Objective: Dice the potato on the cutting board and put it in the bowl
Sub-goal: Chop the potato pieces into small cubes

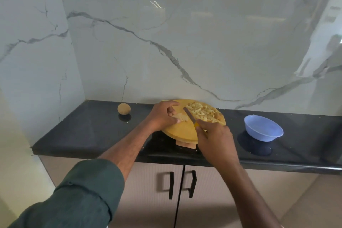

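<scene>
White marble walls (185,33) with grey veins meet in a corner at the left and gleam with reflected light. Below runs a glossy black stone worktop (83,131). Under it sit beige cabinet doors (148,190) with two upright black handles (171,185).

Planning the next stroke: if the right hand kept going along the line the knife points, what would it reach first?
Probably the uncut potato piece held by the left hand; the knife in the right hand already sits against it, though depth is unclear.
</scene>
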`<state>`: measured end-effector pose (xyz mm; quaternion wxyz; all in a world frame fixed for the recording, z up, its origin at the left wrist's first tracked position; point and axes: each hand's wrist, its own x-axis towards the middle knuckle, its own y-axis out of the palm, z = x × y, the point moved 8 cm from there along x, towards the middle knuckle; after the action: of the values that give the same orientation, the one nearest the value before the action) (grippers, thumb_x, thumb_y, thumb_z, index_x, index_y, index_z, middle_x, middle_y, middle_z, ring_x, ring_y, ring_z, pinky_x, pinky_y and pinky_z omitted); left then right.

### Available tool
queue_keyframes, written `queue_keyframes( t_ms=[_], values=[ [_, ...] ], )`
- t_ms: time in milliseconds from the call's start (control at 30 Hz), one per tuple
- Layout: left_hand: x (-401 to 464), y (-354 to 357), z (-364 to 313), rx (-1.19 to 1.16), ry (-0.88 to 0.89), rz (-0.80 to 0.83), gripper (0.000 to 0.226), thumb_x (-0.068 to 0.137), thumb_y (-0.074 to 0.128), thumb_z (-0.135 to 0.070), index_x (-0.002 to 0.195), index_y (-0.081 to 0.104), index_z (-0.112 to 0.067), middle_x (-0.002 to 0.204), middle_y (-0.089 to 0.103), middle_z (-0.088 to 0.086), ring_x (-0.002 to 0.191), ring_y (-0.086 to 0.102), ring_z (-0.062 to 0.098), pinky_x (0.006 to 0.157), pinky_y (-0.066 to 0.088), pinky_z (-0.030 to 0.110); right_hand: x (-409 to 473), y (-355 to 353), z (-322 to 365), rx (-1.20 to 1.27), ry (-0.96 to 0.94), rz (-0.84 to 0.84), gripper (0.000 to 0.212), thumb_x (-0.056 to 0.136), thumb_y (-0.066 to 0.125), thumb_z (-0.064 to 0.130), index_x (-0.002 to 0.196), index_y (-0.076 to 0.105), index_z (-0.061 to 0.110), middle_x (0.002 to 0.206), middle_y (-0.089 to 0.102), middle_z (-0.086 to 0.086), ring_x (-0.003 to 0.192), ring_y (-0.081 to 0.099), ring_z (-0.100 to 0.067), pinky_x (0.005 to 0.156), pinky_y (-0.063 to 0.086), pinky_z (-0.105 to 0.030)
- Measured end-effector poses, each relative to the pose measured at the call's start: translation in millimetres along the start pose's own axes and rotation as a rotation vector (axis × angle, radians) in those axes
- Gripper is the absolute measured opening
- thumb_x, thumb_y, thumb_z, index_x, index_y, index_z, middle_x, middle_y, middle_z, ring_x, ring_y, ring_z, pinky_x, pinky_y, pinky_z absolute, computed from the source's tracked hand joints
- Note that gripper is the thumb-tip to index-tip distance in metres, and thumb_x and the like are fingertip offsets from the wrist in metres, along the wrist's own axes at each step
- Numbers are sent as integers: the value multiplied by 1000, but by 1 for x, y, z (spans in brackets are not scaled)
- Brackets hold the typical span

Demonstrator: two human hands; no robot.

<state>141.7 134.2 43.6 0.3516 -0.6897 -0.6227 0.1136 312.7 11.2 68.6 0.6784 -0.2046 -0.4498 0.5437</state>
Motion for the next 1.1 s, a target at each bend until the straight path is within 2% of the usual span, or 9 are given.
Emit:
queue_keyframes(
  t_ms=[67, 133, 233, 467, 600, 833, 967, 1100],
  values=[
    [-1, -1, 1, -35, -12, -6, 68, 76, 84, -16, 138, 57, -21, 103, 66, -1, 81, 57, 6, 81, 51, 18, 8, 11, 9, -8, -11, -7, 31, 105, 50, 28, 130, 67, 25, 73, 66, 6, 65, 64, -16, 65, 58, -35],
    [-1, -2, 3, -34, -15, -14, 69, 76, 85, -16, 138, 57, -18, 102, 67, -2, 81, 58, 6, 78, 50, 16, 15, 21, 16, -38, -25, -2, 30, 105, 49, 28, 129, 67, 23, 80, 71, 1, 69, 65, -20, 67, 58, -39],
    [-1, -2, 3, -32, -15, -22, 68, 75, 86, -16, 137, 58, -15, 100, 67, -1, 83, 60, 6, 78, 50, 16, 19, 31, 22, -141, -40, 18, 28, 105, 45, 29, 123, 66, 25, 81, 70, 0, 70, 63, -24, 65, 57, -39],
    [0, -1, 2, -46, -46, -15, 71, 75, 87, -14, 139, 55, -14, 97, 68, -3, 83, 61, 4, 76, 49, 15, 19, 42, 21, -273, -59, 44, 30, 106, 39, 33, 124, 62, 29, 82, 64, -1, 74, 61, -26, 66, 54, -39],
    [0, 0, -1, -37, -54, -13, 63, 76, 86, -11, 133, 60, -14, 92, 66, -5, 78, 59, 2, 74, 47, 14, 18, 45, 22, -296, -86, 73, 33, 105, 37, 31, 127, 61, 27, 85, 64, -3, 76, 61, -26, 67, 53, -38],
    [3, 1, -4, -4, -19, 18, 43, 78, 83, -8, 120, 72, -12, 81, 65, -7, 67, 55, -1, 78, 52, 20, 7, 36, 15, -320, -115, 120, 38, 107, 35, 34, 136, 59, 31, 82, 62, 2, 73, 60, -20, 66, 54, -36],
    [6, 2, -5, 27, -25, 51, 44, 78, 83, -10, 121, 72, -11, 97, 72, -2, 80, 61, 0, 86, 54, 22, -2, 29, 10, -320, -112, 142, 39, 107, 36, 35, 141, 55, 32, 85, 63, 2, 75, 61, -18, 70, 57, -37],
    [10, 2, -5, 105, -40, 112, 42, 82, 79, -10, 123, 71, -13, 104, 69, 4, 79, 57, 0, 81, 49, 19, -5, 22, -1, -288, -79, 132, 41, 107, 37, 39, 146, 50, 37, 86, 65, 3, 76, 63, -18, 73, 59, -40]
  ],
)
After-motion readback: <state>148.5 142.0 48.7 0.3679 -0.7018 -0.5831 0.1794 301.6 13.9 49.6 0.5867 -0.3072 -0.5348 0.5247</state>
